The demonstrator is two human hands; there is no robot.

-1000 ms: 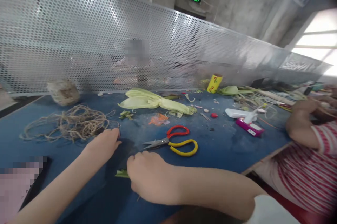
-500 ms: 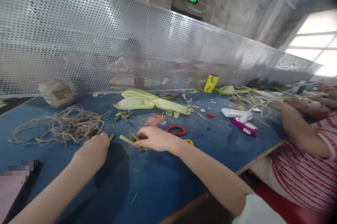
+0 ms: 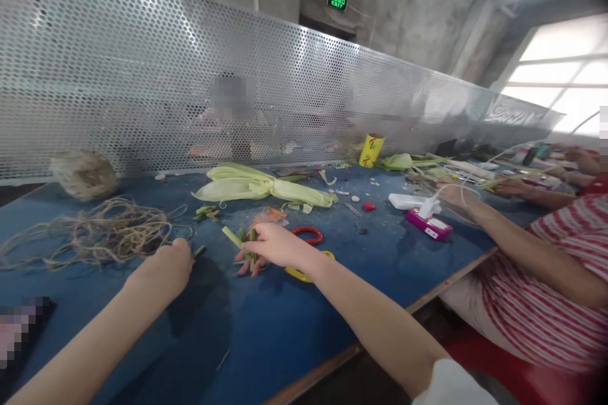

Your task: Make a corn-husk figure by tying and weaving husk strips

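My left hand (image 3: pixel 166 269) is closed at the near edge of a tangle of twine (image 3: pixel 128 227). A short green stalk piece (image 3: pixel 198 251) sticks out past its fingers. To its right, my right hand (image 3: pixel 275 245) has its fingers closed round several cut green stalk pieces (image 3: pixel 232 237), held just over the blue table. Beside its wrist lie a red ring-shaped handle (image 3: pixel 311 237) and a yellow one (image 3: pixel 298 275), partly hidden by the forearm. Beyond both hands rests a pale green corn husk bundle (image 3: pixel 266 189), pinched in at the middle.
A perforated metal screen (image 3: pixel 190 75) bounds the table's far side. A yellow roll (image 3: pixel 371 150), a purple power strip (image 3: pixel 429 225) and a small red object (image 3: pixel 369 207) lie to the right. A co-worker in a striped shirt (image 3: pixel 560 272) sits there. A wrapped bundle (image 3: pixel 85 175) stands far left.
My right hand has gathered up the stalk pieces, its fingers now showing beneath them. My left hand stays by the twine. The view has shifted slightly; the co-worker's arm reaches farther over the table.
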